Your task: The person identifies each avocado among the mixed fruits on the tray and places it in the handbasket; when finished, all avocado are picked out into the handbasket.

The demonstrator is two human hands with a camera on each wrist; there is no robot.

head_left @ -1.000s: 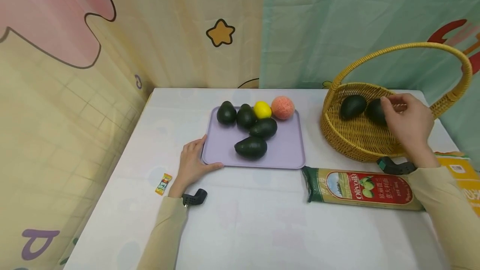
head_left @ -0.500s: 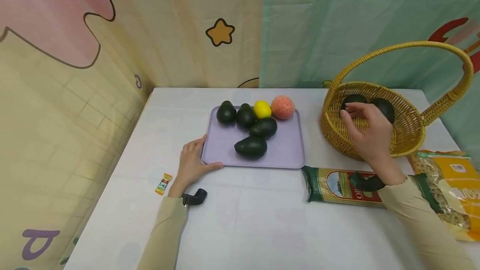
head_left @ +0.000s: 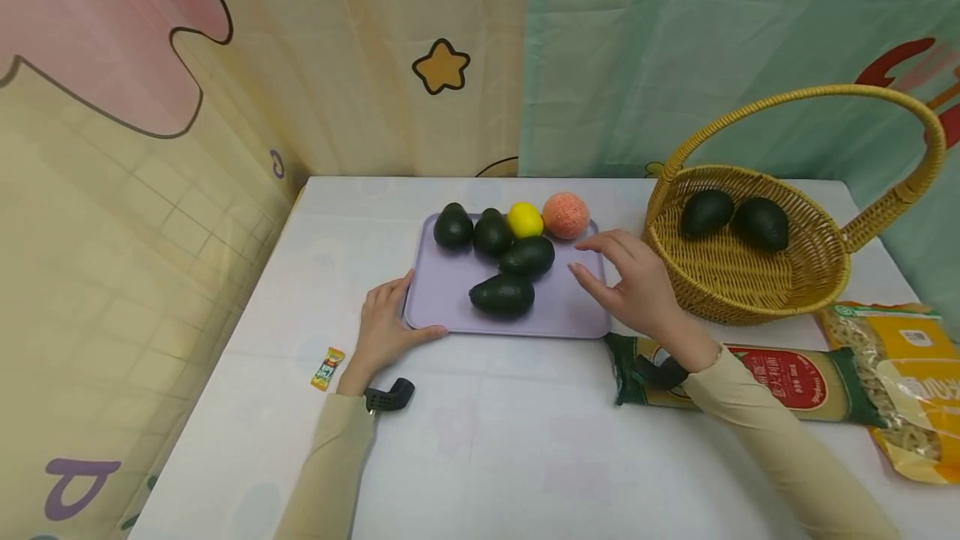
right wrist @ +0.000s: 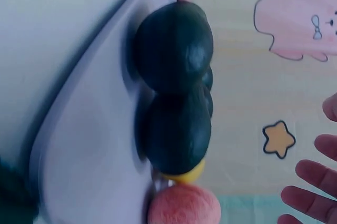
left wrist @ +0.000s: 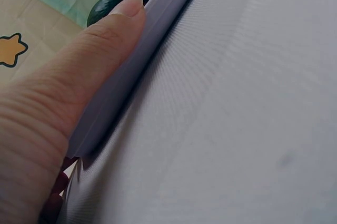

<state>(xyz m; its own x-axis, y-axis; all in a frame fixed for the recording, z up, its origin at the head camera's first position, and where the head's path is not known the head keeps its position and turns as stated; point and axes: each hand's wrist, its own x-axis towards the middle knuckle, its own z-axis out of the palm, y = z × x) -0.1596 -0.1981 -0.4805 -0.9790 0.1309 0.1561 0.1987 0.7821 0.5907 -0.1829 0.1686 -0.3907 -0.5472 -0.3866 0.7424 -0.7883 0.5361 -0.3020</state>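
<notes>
A lilac tray holds several dark green avocados, a yellow lemon-like fruit and a rough pinkish-orange ball-shaped fruit. My left hand rests against the tray's near left corner, its thumb along the front rim and its fingers along the left side. In the left wrist view the thumb lies straight on the rim. Over the tray's right edge hovers my right hand, thumb and fingers apart with nothing between them. Two avocados lie in the wicker basket.
Right of the tray stands the basket with a tall arched handle. A pasta packet lies in front of it, partly under the right forearm. An orange-and-clear food bag is at far right. A small wrapped candy lies left.
My right hand has moved left from above the basket to the tray's right edge, uncovering both avocados in the basket. The left hand and the tray have stayed in place.
</notes>
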